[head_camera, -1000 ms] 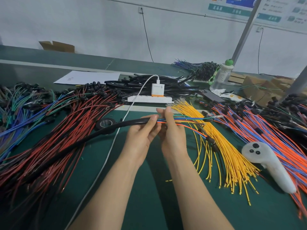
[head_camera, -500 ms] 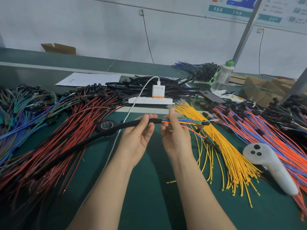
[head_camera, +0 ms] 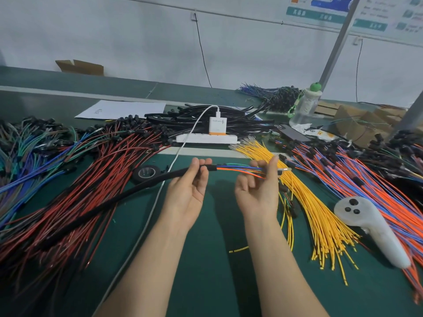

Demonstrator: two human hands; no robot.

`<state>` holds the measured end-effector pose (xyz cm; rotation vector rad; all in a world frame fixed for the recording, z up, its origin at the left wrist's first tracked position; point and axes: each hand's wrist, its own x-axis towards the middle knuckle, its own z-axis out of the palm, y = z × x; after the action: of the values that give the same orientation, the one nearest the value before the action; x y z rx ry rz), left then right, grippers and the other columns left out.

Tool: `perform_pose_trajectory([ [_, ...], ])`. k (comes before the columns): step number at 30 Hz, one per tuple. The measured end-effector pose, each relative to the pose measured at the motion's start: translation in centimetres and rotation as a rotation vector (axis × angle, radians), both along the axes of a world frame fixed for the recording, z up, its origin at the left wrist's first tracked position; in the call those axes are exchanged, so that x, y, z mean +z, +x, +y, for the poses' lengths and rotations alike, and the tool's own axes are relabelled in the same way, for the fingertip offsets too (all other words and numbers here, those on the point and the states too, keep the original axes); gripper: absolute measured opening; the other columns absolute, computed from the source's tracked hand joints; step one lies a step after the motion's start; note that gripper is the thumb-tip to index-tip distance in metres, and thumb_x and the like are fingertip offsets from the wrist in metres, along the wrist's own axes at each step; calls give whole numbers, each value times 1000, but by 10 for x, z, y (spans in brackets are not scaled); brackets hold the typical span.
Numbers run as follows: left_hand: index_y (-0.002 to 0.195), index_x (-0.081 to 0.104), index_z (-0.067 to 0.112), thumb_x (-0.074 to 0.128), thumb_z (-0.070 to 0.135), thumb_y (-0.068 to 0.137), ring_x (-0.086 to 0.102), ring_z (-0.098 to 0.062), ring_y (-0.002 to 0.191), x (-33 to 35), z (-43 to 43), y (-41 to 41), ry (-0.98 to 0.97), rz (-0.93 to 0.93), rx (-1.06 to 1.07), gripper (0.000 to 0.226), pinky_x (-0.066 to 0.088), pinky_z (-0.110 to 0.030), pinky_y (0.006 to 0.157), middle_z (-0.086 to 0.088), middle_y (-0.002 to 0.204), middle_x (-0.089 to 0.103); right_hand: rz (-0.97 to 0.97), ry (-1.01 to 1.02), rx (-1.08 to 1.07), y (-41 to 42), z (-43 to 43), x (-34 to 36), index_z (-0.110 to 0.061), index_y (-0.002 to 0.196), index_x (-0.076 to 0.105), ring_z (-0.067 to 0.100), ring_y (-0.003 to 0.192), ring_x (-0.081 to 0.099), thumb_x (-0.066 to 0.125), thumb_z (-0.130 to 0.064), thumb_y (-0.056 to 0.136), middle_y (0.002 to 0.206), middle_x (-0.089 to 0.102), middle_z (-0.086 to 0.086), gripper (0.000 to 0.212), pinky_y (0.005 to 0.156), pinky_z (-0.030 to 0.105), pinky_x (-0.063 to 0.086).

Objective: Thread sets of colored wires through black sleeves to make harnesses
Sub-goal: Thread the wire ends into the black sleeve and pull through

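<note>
A long black sleeve [head_camera: 119, 200] runs from the lower left up to my left hand [head_camera: 190, 191], which pinches its open end between thumb and fingertips. A set of colored wires [head_camera: 238, 170], blue, green, orange and red, comes out of that end and runs right to my right hand [head_camera: 258, 191]. My right hand pinches the wires between thumb and forefinger, palm up, a hand's width from the sleeve end. Both hands are raised a little above the green mat [head_camera: 212, 259].
Red wires [head_camera: 91, 179] lie piled on the left and yellow wires [head_camera: 315, 213] on the right. Orange and blue wires [head_camera: 377, 191] fill the far right. A white controller [head_camera: 370, 227], a black tape roll [head_camera: 146, 172], a power strip [head_camera: 206, 138] with charger and spare black sleeves [head_camera: 206, 120] surround the work area.
My hands have moved apart: the right hand slid right along the wires, exposing more wire between it and the sleeve end. The left hand still holds the sleeve end.
</note>
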<state>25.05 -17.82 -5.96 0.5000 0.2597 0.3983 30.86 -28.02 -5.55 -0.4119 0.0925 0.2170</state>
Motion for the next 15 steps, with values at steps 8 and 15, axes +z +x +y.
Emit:
perform_pose_trajectory([
  [8, 66, 73, 7, 51, 7, 94, 65, -2, 64, -5, -21, 1, 175, -29, -64, 36, 51, -9, 59, -2, 76, 73, -100, -438, -43, -11, 24, -5, -13, 64, 50, 7, 43, 52, 48, -39, 98, 62, 63, -2, 43, 39, 14, 39],
  [15, 81, 65, 0, 52, 6, 92, 65, -3, 64, 0, -11, 2, 90, -51, -54, 19, 52, -9, 60, -6, 82, 73, -81, -325, 50, -10, 22, -2, -23, 84, 66, 6, 46, 33, 54, -46, 93, 64, 55, -7, 28, 42, 16, 26],
])
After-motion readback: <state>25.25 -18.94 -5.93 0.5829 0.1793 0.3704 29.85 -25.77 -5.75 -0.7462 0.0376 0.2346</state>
